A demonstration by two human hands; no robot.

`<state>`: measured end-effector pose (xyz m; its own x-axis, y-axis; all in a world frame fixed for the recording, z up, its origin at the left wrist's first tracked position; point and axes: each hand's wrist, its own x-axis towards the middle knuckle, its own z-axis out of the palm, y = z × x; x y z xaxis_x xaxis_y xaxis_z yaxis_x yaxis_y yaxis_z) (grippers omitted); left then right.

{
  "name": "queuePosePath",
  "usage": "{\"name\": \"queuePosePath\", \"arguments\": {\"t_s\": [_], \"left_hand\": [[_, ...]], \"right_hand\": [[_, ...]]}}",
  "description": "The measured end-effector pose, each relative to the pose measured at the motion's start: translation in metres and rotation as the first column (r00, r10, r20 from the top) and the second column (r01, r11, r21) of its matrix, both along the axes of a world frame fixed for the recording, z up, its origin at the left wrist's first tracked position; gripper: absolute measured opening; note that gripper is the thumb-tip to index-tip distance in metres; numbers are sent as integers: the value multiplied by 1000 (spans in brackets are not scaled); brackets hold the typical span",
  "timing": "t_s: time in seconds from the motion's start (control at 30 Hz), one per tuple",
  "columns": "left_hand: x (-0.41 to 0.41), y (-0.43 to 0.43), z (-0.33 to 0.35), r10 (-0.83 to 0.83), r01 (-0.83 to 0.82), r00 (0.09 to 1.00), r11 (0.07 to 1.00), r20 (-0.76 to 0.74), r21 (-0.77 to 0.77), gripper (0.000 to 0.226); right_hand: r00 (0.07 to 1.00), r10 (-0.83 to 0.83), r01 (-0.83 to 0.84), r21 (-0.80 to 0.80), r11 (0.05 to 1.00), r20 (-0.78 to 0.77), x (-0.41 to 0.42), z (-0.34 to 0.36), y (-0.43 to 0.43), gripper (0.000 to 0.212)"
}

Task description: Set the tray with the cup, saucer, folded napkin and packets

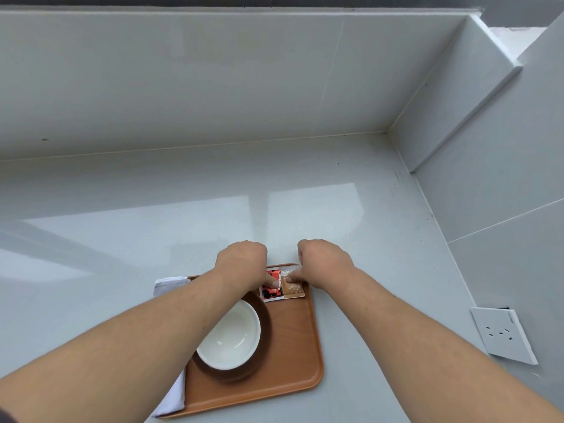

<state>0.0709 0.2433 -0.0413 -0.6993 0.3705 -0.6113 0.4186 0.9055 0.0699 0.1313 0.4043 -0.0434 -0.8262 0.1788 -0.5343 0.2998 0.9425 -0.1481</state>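
Note:
An orange-brown tray (300, 340) lies on the pale counter in front of me. A white cup (233, 334) stands on a dark brown saucer (262, 346) in the tray's middle. A white folded napkin (171, 398) lies along the tray's left side, mostly hidden under my left forearm. At the tray's far right corner lie a red packet (271, 292) and a tan packet (293, 290), side by side and touching. My left hand (244, 264) presses a finger on the red packet. My right hand (323, 262) presses a finger on the tan packet.
A tiled wall rises behind the counter, and another wall closes the right side. A white wall socket (503, 334) sits low on the right wall.

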Motion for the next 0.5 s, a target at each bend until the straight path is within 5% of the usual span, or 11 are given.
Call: {"name": "queuePosePath", "arguments": {"t_s": [0.5], "left_hand": [[-1,-6,0,-21,23,999,997,-24,74,54]], "right_hand": [[998,57,-57,-4,998,-14,1,8,-1,40]]}}
